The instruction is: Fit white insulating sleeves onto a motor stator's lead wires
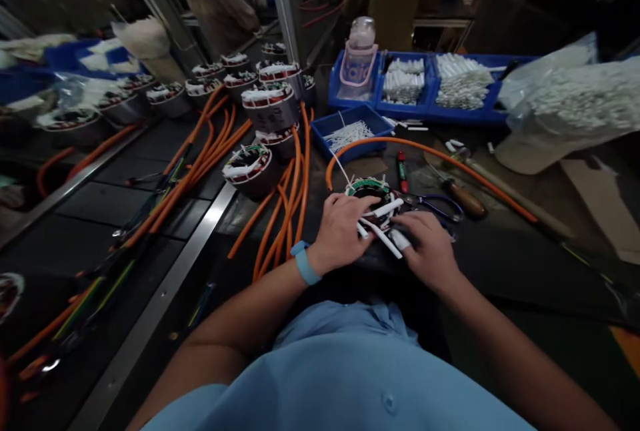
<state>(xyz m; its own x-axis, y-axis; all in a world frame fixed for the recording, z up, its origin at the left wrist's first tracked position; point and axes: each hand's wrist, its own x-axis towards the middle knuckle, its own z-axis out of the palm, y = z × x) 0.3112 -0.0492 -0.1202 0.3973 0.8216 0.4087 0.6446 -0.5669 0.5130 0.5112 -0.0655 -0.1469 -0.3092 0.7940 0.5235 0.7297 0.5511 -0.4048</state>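
A motor stator (369, 185) with a green-and-white laced winding sits in front of me on the bench. Several white sleeves (383, 239) stick out of its near side, and an orange cable (395, 141) curves away from it to the right. My left hand (345, 227) is closed over the stator's left side, beside the sleeves. On the right, my right hand (430, 244) has its fingers bent in at the sleeves; its thumb wears a white covering. Whatever lies between those right fingertips is too small to make out.
Right of the stator lie a red marker (402, 172), scissors (443, 205) and a wooden-handled tool (464, 197). Behind are a blue tray (325, 125) of white ties and blue bins (430, 107) of sleeves. Several stators (270, 114) with orange cables stand left. Two people work beyond.
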